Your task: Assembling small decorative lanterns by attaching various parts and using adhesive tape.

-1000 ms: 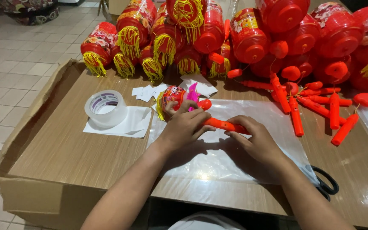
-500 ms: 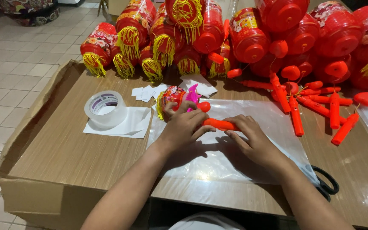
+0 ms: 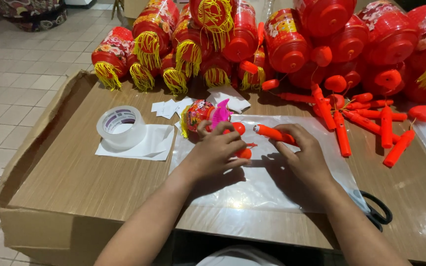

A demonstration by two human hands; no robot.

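Item: orange handle stick, lying on the clear plastic sheet. I am pinching its near end in my right hand; its long axis is running toward ten o'clock. My left hand is closing over the small lantern, at nine o'clock from the stick's tip.

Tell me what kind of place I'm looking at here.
Probably a home or small-workshop packing spot for festive toy lanterns. A heap of red lanterns with yellow tassels lines the wooden table, with a tape roll, clear plastic bags and a flattened cardboard box over a tiled floor.
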